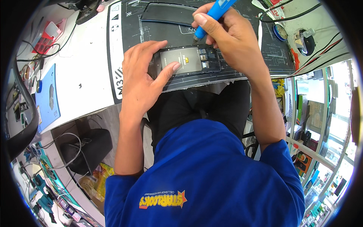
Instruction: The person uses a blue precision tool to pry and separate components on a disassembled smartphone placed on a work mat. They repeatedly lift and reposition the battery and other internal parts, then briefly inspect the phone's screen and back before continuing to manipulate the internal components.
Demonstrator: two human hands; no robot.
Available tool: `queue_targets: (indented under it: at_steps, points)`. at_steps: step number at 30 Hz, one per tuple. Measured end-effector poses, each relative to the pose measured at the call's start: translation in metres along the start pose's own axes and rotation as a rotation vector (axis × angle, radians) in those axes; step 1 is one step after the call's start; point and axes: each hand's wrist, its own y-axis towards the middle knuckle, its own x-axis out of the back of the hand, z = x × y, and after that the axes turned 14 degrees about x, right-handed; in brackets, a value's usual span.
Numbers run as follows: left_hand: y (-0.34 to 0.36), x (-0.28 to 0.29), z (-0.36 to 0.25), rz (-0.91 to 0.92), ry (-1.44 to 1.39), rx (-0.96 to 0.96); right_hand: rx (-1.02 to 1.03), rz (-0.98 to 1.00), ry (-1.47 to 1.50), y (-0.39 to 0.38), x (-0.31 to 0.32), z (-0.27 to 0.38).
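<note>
An opened phone [192, 69] lies on the black work mat, its grey battery and the slots at its right end exposed. My left hand [140, 73] is closed around the phone's left end, with the thumb resting on the battery and the fingers at the far edge. Between thumb and fingers, my right hand [236, 41] grips a thick blue screwdriver [211, 18]. Its grey front end points down at the phone's far edge. The thin tip is too small to make out, so I cannot tell if it touches.
Beyond the phone lies a dark phone panel [168, 14] on the mat [278, 56]. A round tin [280, 32] and loose cables [291, 19] are at the right. On the left are a red tray [47, 36] and a blue sheet [48, 100]. The table's front edge runs close below the phone.
</note>
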Motion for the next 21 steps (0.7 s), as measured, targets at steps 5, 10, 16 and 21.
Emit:
queue_targets:
  at_steps: [5,10,16,21]
  points:
    - [-0.002,-0.002,0.001,-0.026,0.011,-0.004,-0.093,0.061,0.018,0.004,-0.01,-0.002]
    - [-0.002,-0.004,0.001,-0.041,0.036,-0.022,-0.108,0.062,0.102,0.006,-0.015,-0.001]
    - [-0.002,-0.004,0.001,-0.044,0.047,-0.033,-0.102,0.064,0.088,0.006,-0.015,0.003]
    - [-0.002,-0.004,0.002,-0.041,0.048,-0.032,-0.154,0.088,-0.034,0.01,-0.016,0.008]
